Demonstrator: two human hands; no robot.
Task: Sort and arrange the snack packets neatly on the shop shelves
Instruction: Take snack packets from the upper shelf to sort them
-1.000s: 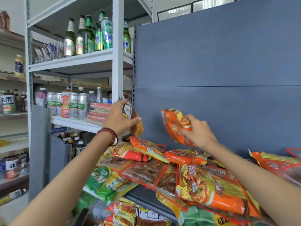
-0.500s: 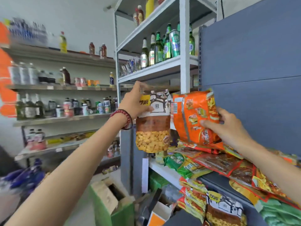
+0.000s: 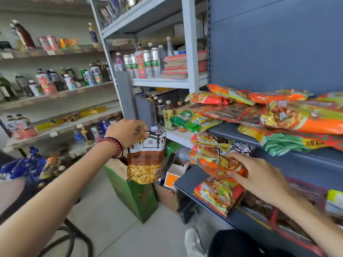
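Head view. Cut off at right edge: heap of packets [image 3: 289, 115] on upper blue shelf [image 3: 232, 131], also the right forearm. Blurred beyond reading: bottles [image 3: 46, 80] on wall shelves at left, and print on most wrappers. Hidden under right hand [image 3: 259, 176]: rear part of orange packet [image 3: 219, 165]. Depth of lower blue shelf [image 3: 185, 181] not judgeable.

Shop aisle, grey tiled floor [image 3: 111, 219]. White metal rack [image 3: 187, 43] between wall shelves and blue unit, cans [image 3: 146, 64] upright on its middle level. White shoe [image 3: 193, 242] at bottom edge.

Left hand [image 3: 128, 132], beaded bracelet [image 3: 114, 146] at wrist, pinching top edge of pouch [image 3: 146, 158] — hanging upright in mid-air left of the blue unit, yellow nuggets visible through its lower part. Below it on the floor, green carton [image 3: 135, 195], top flap up, contents not visible; contact between pouch and carton impossible to tell.

Right hand clamped on orange packet, fingers over the top, thumb at near edge — packet lying on stacked packets [image 3: 219, 197] at left end of lower blue shelf. Orange-and-white box [image 3: 173, 178] just beside that shelf end, inside hard to make out.
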